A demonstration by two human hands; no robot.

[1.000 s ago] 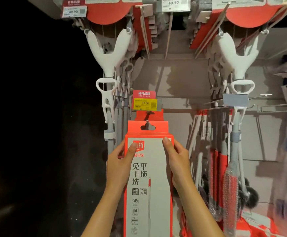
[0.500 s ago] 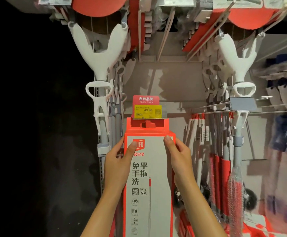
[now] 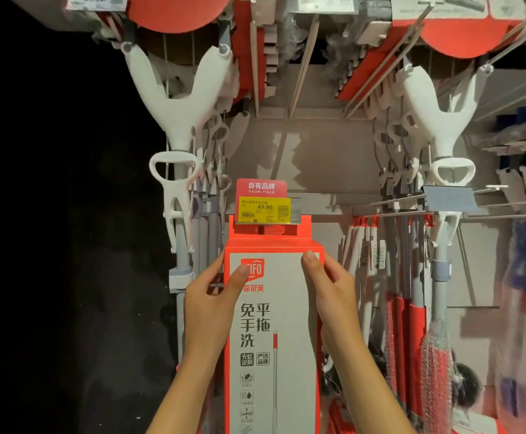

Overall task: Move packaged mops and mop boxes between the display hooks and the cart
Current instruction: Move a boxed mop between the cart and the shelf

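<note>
A tall red and grey mop box (image 3: 283,339) stands upright in the lower middle of the head view, right under a yellow price tag (image 3: 264,209) on a display hook. My left hand (image 3: 211,305) grips the box's left edge near the top, thumb on the front face. My right hand (image 3: 330,292) holds its right edge at the same height. The box's red top tab sits tucked behind the price tag, and the hook itself is hidden.
White mop handles (image 3: 177,195) hang close on the left and more white handles (image 3: 443,183) on the right. Wrapped red mops (image 3: 412,339) hang at right. Bare hook rods (image 3: 506,211) jut out to the right. The far left is dark.
The box has moved up and back toward the display; its hang tab, visible below the price tag a second ago, now sits behind it. Both hands kept their grip.
</note>
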